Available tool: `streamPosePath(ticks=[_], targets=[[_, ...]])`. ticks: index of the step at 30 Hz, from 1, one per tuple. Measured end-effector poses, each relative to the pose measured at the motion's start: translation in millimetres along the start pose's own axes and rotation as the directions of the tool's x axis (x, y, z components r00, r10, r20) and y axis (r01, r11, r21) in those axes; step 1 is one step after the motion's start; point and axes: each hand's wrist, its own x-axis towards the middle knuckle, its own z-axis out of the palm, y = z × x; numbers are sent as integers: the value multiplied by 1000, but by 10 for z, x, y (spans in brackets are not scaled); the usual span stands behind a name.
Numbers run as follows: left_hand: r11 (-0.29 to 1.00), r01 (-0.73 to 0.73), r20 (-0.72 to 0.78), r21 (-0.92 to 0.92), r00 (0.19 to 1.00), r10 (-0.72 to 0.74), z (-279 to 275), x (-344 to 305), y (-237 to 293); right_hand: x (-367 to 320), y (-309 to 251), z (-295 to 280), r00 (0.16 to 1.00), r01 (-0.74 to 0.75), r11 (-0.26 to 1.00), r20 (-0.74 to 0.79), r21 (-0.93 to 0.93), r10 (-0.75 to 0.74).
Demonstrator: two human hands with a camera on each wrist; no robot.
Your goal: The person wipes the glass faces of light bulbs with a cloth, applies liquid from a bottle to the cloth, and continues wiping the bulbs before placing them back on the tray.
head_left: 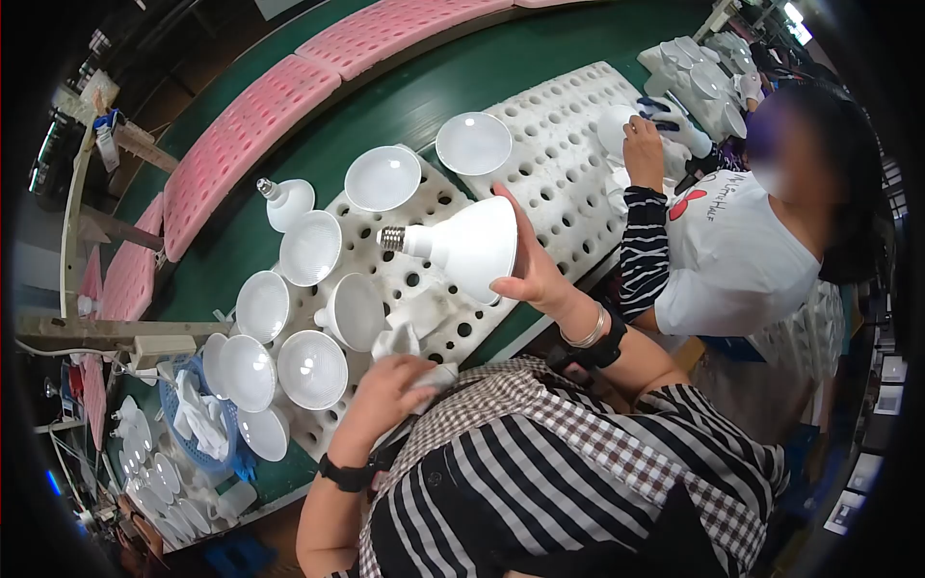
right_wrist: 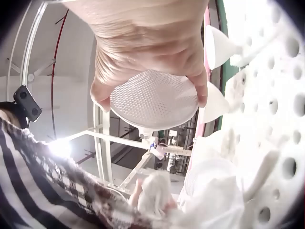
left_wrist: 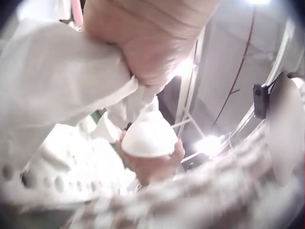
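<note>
**Over the foam tray: bulb in the right hand, cloth in the left**

Above the holed white tray, the right hand holds a white bulb on its side. The fingers and thumb are spread wide round the rim of its broad face, and the metal screw base points away from the palm. The left hand sits lower and nearer the body, its fingers curled round a bunched white cloth just below the bulb's base.

Beyond the left fingertips, more bulbs stand face up in the tray, close together, and one lies on the green belt past them. Past the belt runs a row of pink pads. A blue basket with white rags sits out past the left wrist.

To the outer side of the right hand, a second person in a white shirt leans over the same tray, close to the right forearm. Nothing lies between the two hands except the cloth.
</note>
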Motion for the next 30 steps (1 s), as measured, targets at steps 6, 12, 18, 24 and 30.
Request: streamPosePath(ticks=[6,12,18,24,30], targets=[[876,472,-175,-101,858,-483,-29,264,-312,11,98,-74,1000,4,1000,-24,9,-4],[870,96,43,483,990,-134,340,707,-426,18,215,-77,996,-37,999,-85,16,38],[935,298,-67,194,955,-290,363,716,-527,39,263,-128,993,-18,999,-114,-49,13],[978,207,-526,-19,830,-186,31,839,-102,47,216,-4,993,-12,965,-119,-261,-20],[768,213,-398,604,916,59,-36,937,-179,62,174,126,997,-56,972,-67,-229,42]])
